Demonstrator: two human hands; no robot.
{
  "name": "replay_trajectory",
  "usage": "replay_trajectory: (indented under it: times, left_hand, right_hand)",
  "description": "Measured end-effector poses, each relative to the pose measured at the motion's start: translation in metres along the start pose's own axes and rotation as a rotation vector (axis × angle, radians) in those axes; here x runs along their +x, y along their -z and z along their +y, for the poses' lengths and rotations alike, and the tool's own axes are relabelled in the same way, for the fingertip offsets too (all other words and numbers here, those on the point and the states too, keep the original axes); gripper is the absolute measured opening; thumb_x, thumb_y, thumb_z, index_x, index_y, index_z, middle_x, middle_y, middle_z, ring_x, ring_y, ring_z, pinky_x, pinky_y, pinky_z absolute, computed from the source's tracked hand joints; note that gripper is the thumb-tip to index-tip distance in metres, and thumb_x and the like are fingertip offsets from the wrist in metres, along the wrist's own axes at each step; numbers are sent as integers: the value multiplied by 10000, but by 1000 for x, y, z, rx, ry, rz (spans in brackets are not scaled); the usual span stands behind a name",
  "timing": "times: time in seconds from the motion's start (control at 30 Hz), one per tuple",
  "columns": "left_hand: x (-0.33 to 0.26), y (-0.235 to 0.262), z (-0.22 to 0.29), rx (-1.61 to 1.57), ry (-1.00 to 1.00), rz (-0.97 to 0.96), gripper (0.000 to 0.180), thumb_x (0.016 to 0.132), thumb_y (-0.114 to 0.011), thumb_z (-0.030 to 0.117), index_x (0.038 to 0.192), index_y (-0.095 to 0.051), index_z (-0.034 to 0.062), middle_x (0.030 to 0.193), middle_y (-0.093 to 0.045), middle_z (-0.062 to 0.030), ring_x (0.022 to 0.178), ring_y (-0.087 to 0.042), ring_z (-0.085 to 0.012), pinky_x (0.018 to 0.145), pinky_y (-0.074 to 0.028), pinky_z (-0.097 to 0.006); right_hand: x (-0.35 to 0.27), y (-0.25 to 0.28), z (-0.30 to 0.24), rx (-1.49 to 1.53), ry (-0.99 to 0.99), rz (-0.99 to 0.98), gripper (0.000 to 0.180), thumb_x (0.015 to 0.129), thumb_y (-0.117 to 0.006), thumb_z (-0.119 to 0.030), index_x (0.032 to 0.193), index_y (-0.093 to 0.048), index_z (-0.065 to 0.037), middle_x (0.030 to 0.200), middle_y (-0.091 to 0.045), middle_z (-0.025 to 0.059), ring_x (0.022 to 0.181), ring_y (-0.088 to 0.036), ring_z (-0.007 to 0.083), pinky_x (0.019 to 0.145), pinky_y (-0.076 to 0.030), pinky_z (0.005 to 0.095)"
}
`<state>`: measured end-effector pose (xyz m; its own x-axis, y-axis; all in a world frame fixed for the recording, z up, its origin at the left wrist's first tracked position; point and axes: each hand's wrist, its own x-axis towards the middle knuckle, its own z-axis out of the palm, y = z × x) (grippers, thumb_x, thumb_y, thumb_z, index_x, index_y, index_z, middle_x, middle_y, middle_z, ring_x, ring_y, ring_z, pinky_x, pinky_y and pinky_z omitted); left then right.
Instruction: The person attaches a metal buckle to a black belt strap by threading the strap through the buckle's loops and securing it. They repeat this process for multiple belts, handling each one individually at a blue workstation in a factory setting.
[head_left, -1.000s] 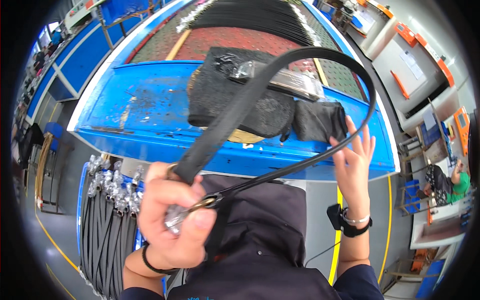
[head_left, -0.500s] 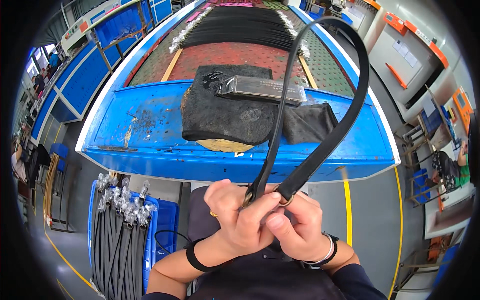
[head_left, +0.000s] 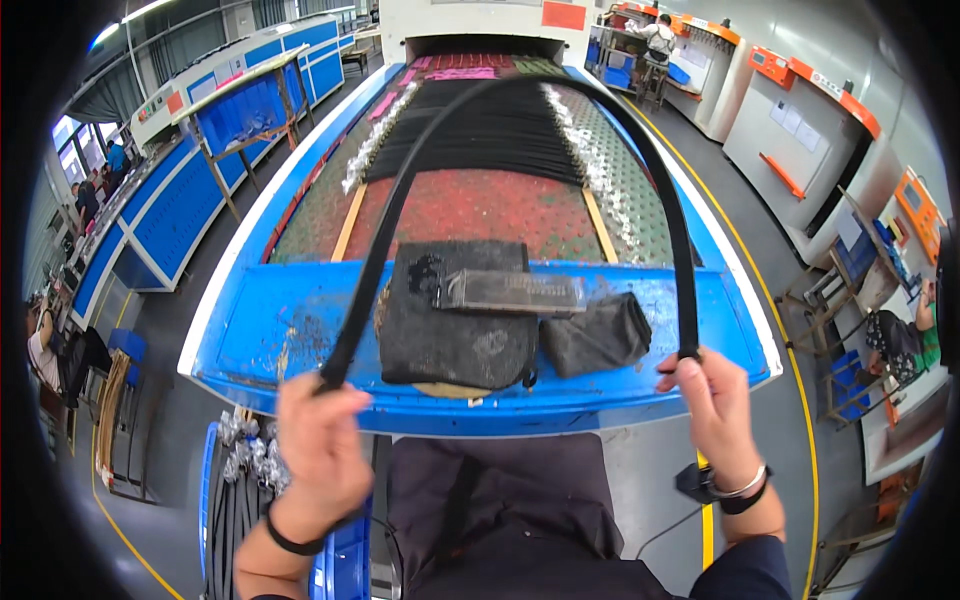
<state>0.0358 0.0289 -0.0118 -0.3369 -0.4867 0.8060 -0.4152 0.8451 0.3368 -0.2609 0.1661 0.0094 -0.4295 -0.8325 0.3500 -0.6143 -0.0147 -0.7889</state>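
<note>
A long black strap (head_left: 684, 270) arches up between my two hands, bowed into a wide loop over the blue bench end. My left hand (head_left: 325, 440) is closed round its left end, a little blurred by motion. At the other end, the fingers of my right hand (head_left: 712, 400) pinch the strap. Beyond the hands, a folded black cloth pad (head_left: 420, 340) lies on the blue bench (head_left: 300, 340). A clear plastic case (head_left: 515, 292) rests across the pad. Beside it sits a smaller crumpled black cloth (head_left: 600, 340).
Many black straps (head_left: 460, 150) lie in a row across the conveyor, their ends in clear wrap. Two wooden strips (head_left: 350, 225) run along the belt. Below left, a blue crate (head_left: 345, 560) holds more straps (head_left: 240, 540). A person (head_left: 658, 40) works at the far right.
My hands have moved apart, left and right, from being together at the centre. The strap's narrow loop has spread into a broad arch, and the view has tilted up.
</note>
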Motion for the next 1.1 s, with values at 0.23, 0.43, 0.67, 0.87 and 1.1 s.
replay_trajectory:
  times: [0.23, 0.43, 0.67, 0.87, 1.1]
  left_hand:
    - [75, 25, -92, 85, -4, -46, 177, 792, -499, -67, 953, -478, 1, 831, -542, -159, 724, -553, -290, 641, -430, -340]
    - [143, -10, -174, 216, 67, -307, 221, 784, -515, 9, 1001, -476, 18, 869, -584, -200, 827, -561, -373, 700, -439, -425]
    - [169, -93, -275, 285, 224, -455, 147, 766, -522, 117, 867, -558, 15, 796, -593, -197, 792, -568, -363, 699, -435, -447]
    - [184, -143, -341, 322, 251, -397, 137, 704, -530, 104, 779, -607, 19, 791, -603, -194, 789, -580, -354, 705, -452, -439]
    - [184, -178, -377, 349, 322, -513, 146, 660, -532, 81, 757, -633, 40, 783, -609, -185, 778, -594, -338, 703, -466, -418]
  right_hand:
    - [83, 59, 20, -818, 296, 61, 126, 765, -587, -88, 726, -549, 25, 712, -493, 140, 685, -494, 300, 608, -395, 377]
    - [167, 51, 61, -937, 236, -37, 114, 739, -600, -116, 720, -616, -5, 752, -494, 130, 738, -524, 289, 654, -415, 385]
    - [255, -15, 103, -870, 311, -72, 135, 753, -594, -147, 694, -595, -25, 748, -519, 132, 682, -548, 323, 614, -435, 415]
    - [290, -48, 118, -860, 309, -91, 127, 758, -584, -142, 706, -602, -28, 760, -522, 126, 691, -556, 321, 619, -441, 417]
    - [301, -64, 133, -918, 241, -174, 125, 753, -582, -136, 701, -607, -25, 763, -524, 130, 696, -554, 326, 626, -439, 419]
